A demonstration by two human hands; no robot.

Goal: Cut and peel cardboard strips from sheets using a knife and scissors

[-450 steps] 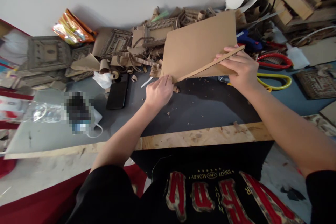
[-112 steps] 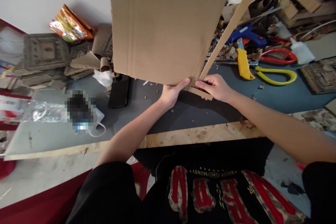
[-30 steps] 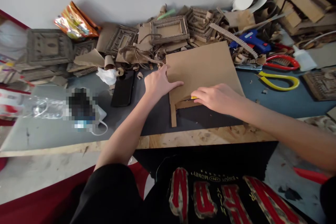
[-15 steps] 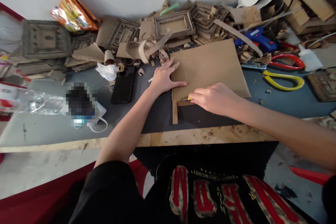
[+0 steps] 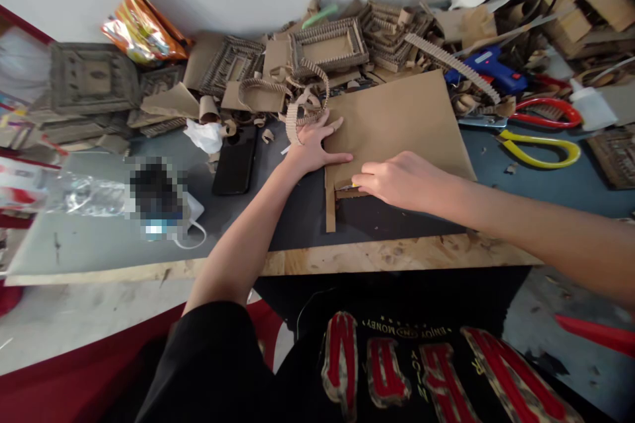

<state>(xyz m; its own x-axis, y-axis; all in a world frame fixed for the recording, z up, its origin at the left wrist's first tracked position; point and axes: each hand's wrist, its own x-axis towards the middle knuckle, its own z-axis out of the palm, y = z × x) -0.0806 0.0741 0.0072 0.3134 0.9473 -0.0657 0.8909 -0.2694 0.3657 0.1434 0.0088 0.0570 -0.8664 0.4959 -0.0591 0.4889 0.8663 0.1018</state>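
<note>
A flat brown cardboard sheet (image 5: 397, 115) lies on the dark table mat, with a narrow strip (image 5: 331, 208) jutting from its lower left corner. My left hand (image 5: 312, 145) is spread, thumb on the sheet and fingers along its left edge. A curled corrugated cardboard strip (image 5: 292, 122) rests against the back of that hand. Close to the sheet's near edge, my right hand (image 5: 391, 178) is closed on a box cutter (image 5: 354, 186). Only a bit of its yellow body and the thin blade show; the blade tip is at the cardboard by the narrow strip.
Woven cardboard frames (image 5: 327, 46) and scraps pile up along the wall. Right of the sheet are a blue glue gun (image 5: 493, 69), red-handled scissors (image 5: 548, 112), a yellow-handled tool (image 5: 540, 151) and a white bottle (image 5: 592, 106). A black phone (image 5: 235, 162) lies left of my left hand.
My right hand has shifted slightly left with the box cutter along the near edge. The curled corrugated strip has tipped down onto my left hand, which stays in place.
</note>
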